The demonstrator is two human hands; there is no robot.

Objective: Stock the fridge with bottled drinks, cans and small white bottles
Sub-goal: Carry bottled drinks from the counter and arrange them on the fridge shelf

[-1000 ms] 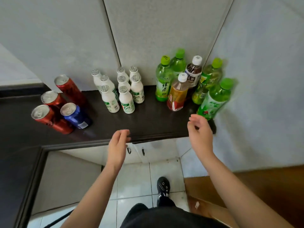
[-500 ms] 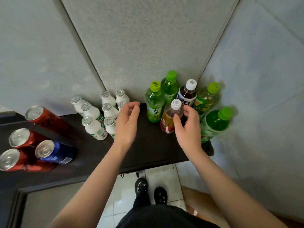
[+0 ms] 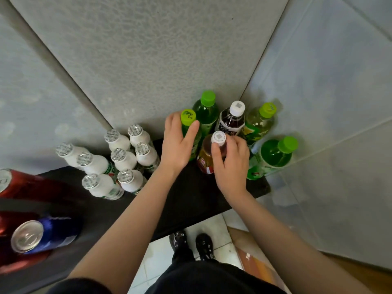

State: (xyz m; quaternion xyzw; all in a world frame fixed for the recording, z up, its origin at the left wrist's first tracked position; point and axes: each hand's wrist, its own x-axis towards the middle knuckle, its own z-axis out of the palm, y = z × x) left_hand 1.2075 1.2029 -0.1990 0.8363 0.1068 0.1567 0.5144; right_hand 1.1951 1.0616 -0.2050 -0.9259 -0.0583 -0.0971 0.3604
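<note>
Left hand [image 3: 178,143]: wrapped round the shoulder of the green-capped bottle [image 3: 188,117], with the thumb across its right flank; centre of frame.
Right hand [image 3: 232,162]: fingers curled over the shoulder of the amber bottle [image 3: 205,154], just under its white cap; right of centre.
Reason for hold (judged): a high grip near the neck lets each bottle come straight up out of the tight cluster without knocking its neighbours. One bottle per hand saves a trip.
Green-capped bottle, axis: upright, long axis vertical, cap pointing up at the camera; front left of the cluster.
Amber bottle, axis: upright, cap up, front of the cluster, close beside the green-capped bottle; whether they touch cannot be told.
Other bottled drinks [image 3: 232,122]: four, upright, packed into the wall corner behind and to the right of the held pair.
Small white bottles [image 3: 124,159]: clustered upright with foil tops up, left of centre.
Cans [image 3: 31,236]: red and blue, tops up, lower left of frame.
Table [image 3: 191,200]: dark, carries all the stock.
Stage (judged): pickup beginning; both bases appear to be on the table.
</note>
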